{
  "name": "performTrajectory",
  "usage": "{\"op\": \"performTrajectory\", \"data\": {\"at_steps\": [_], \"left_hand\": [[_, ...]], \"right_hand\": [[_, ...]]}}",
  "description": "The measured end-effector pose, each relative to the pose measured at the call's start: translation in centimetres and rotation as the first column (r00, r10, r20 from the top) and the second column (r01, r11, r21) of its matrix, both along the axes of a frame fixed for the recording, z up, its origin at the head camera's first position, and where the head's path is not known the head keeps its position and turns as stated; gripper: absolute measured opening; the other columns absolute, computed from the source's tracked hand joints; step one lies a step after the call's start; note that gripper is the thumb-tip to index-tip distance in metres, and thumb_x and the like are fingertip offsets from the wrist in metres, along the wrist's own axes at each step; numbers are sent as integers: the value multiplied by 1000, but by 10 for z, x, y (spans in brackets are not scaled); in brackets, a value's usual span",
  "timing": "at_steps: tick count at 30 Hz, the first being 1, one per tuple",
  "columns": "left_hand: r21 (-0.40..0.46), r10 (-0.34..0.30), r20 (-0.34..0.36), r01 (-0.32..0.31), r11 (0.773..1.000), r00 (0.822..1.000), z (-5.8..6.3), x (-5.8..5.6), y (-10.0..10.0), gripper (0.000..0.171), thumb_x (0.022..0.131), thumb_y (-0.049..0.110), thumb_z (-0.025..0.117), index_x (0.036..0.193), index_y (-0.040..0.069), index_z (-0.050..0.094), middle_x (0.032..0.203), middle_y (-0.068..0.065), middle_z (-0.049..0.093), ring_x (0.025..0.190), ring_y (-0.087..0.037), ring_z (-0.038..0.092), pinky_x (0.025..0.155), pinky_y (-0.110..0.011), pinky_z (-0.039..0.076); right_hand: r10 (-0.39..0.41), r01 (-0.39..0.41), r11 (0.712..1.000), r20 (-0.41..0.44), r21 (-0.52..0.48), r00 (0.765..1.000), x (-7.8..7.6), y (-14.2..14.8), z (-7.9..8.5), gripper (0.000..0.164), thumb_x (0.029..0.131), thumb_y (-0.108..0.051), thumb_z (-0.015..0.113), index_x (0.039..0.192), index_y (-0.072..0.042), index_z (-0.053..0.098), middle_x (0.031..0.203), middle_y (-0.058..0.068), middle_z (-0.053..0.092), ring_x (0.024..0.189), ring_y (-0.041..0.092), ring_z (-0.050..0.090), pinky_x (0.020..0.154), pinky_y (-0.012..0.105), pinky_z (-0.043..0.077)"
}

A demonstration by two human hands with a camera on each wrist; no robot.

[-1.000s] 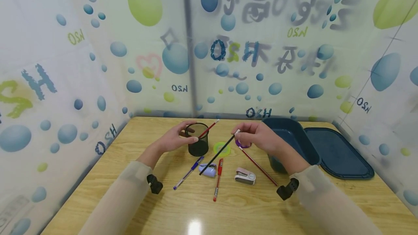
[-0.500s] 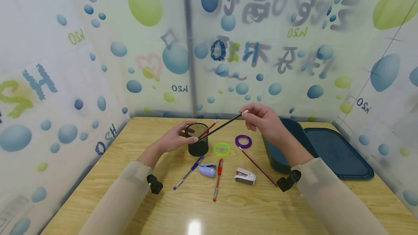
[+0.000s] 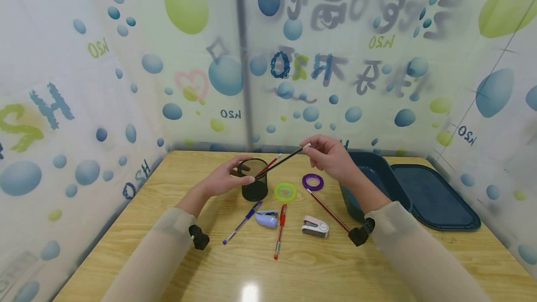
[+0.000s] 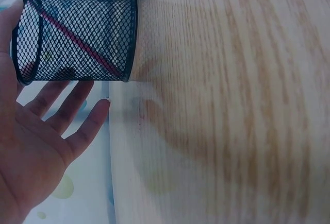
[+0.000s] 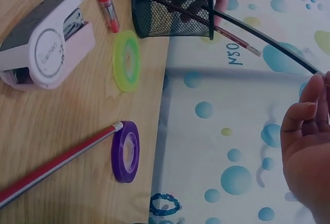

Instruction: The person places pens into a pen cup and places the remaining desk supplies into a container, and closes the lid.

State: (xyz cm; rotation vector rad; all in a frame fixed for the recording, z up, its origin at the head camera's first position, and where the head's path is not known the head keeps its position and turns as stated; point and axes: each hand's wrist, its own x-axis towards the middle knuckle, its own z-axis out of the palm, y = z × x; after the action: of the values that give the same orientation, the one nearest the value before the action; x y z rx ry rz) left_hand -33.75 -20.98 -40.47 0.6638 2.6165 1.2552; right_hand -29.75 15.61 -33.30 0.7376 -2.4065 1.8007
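Note:
My left hand holds a black mesh pen holder standing upright on the table, thumb at its rim and fingers around the far side. A red pencil leans inside, its eraser end sticking out over the rim. Between thumb and fingertips, my right hand pinches a black pencil by its white-tipped end, to the right of and above the holder. This pencil slants down leftward, its lower end in the holder's mouth, as the right wrist view also shows.
In front lie a blue pen, a purple stapler, a red pen and a pink-white stapler. Further right are green tape, purple tape, another red pencil, a dark bin and its lid.
The right hand has raised the black pencil from over the table and brought its lower end into the holder's mouth, lately shifting left. The left hand stays on the holder.

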Motion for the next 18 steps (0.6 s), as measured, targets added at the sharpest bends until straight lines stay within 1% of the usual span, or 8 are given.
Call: {"op": "performTrajectory", "data": {"at_steps": [7,10,14,18], "left_hand": [[-3,3,4,-3,1000,1000,1,0,0,78,103,48,76,169,26,40,162,-18,52,142,-49,58,106,-60,57],[3,0,5,0,1000,1000,2,2,1,77,104,46,76,169,27,41,162,-19,52,142,-49,58,106,-59,57],[7,-3,5,3,1000,1000,2,2,1,76,104,45,76,169,27,41,162,-20,52,141,-49,58,107,-59,57],[5,0,1,0,1000,1000,2,2,0,76,104,46,76,168,28,42,162,-18,53,141,-48,58,106,-59,58]], "right_hand": [[5,-5,1000,24,28,1000,-4,-10,-6,28,114,-24,63,137,-10,70,92,10,60,74,17,59,64,28,50],[7,-9,999,39,40,999,-4,-13,-7,30,113,-25,65,139,-12,71,98,9,63,76,18,60,64,28,50],[13,-16,998,49,60,999,-2,-15,-6,32,112,-26,66,141,-14,71,107,4,66,79,20,63,63,28,51],[16,-20,997,58,71,998,-1,-14,-6,33,112,-26,67,141,-13,70,108,4,68,79,26,63,60,28,50]]}}
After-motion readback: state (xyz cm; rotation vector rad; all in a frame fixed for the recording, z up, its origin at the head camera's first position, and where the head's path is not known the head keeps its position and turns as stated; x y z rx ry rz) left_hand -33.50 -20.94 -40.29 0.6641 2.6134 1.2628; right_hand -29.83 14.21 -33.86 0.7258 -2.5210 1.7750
